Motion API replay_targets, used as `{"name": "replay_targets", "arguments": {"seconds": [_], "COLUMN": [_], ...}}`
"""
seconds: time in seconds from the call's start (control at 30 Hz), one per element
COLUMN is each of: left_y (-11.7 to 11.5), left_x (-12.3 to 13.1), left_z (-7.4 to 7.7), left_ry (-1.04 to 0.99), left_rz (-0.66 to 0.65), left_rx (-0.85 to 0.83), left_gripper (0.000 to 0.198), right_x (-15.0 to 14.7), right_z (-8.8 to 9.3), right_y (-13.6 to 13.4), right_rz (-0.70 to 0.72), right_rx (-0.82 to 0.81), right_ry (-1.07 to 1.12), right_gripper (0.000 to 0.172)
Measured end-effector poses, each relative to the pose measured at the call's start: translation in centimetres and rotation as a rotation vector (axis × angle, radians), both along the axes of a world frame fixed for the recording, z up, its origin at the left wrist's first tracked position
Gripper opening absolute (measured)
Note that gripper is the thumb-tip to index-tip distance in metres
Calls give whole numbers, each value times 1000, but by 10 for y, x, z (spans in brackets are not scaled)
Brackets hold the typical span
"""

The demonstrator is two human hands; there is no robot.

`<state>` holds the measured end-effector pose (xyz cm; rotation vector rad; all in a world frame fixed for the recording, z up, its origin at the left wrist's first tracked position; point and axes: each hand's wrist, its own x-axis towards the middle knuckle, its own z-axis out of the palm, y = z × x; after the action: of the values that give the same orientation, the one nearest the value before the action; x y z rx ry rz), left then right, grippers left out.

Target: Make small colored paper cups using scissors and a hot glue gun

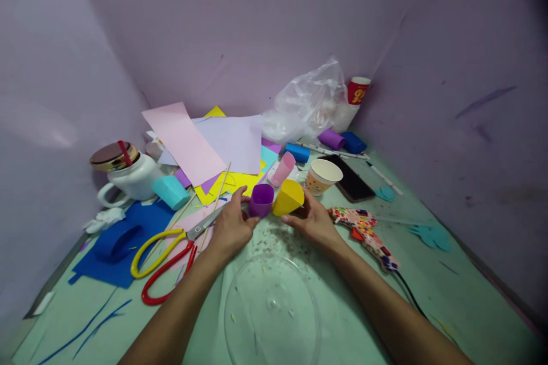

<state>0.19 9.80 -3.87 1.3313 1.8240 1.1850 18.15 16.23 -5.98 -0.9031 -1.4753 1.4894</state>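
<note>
Reaching forward across the counter [428, 308], both forearms converge in the head view, with the wrists set apart. The left hand [234, 222] curls partway, its grip narrowed between thumb and fingers about the left side of a purple tube [261, 208], which stands upright. The right hand [315, 218] mirrors it, thumb in front and fingers partly hidden, its grip narrowed on a yellow tube [287, 199], tilted just beside the purple one. Scissors [188, 235] lie by the left wrist; a glue gun [362, 231] lies right of the right hand.

Left hand [232, 224], right hand [317, 220] (both curled)
</note>
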Motion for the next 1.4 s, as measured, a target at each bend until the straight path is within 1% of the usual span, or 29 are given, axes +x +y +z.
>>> {"name": "replay_targets", "arguments": {"seconds": [0.07,0.13,0.23,0.27,0.3,0.33,0.4,0.47,0.53,0.63,0.73,0.83,0.9,0.97,1.0,1.03,1.1,1.17,1.2,1.27,1.33,1.37,1.4], "left_y": [0,-2,-10,-14,-18,-22,-29,-34,-37,-41,-43,-43,-42,-41,-41,-41,-41,-41,-42,-43,-42,-42,-40], "left_x": [1,1,3,5,7,11,19,27,34,37,35,34,34,36,37,37,37,35,34,33,33,35,36], "left_z": [4,12,28,33,39,43,48,49,49,50,54,59,60,57,54,51,46,43,43,43,44,45,46], "left_ry": [-12,-26,-77,-113,-162,-221,-348,-451,-510,-524,-497,-451,-452,-554,-628,-705,-820,-853,-856,-841,-807,-784,-758], "left_rz": [28,80,219,254,265,242,138,36,-10,-18,-27,-52,-57,-48,-43,-38,-34,-36,-38,-40,-34,-28,-22], "left_rx": [17,46,112,125,122,97,3,-87,-127,-125,-123,-136,-149,-148,-141,-127,-99,-86,-87,-107,-134,-145,-157], "left_gripper": [65,57,28,20,16,16,20,27,30,32,32,30,24,21,23,28,35,38,39,38,35,32,30], "right_x": [-3,-2,4,6,8,10,11,11,10,10,10,10,9,7,7,7,8,12,15,19,21,20,19], "right_z": [2,7,16,18,20,22,24,27,31,38,40,36,32,30,30,31,36,43,47,54,58,59,58], "right_y": [1,-2,-12,-16,-20,-23,-30,-35,-40,-45,-47,-47,-47,-49,-51,-53,-57,-59,-60,-58,-55,-53,-52], "right_rz": [-28,-48,-27,-10,3,14,17,11,1,-32,-55,-47,-45,-48,-38,-13,95,243,310,393,417,421,430], "right_rx": [-32,-70,-129,-144,-151,-148,-110,-57,-11,100,197,231,272,306,300,278,205,133,110,76,32,-5,-52], "right_ry": [20,56,135,159,182,201,223,224,197,139,104,83,89,101,105,110,126,143,140,101,58,46,43], "right_gripper": [64,55,47,49,51,53,57,59,57,46,36,35,37,40,42,46,58,71,73,69,60,60,63]}}
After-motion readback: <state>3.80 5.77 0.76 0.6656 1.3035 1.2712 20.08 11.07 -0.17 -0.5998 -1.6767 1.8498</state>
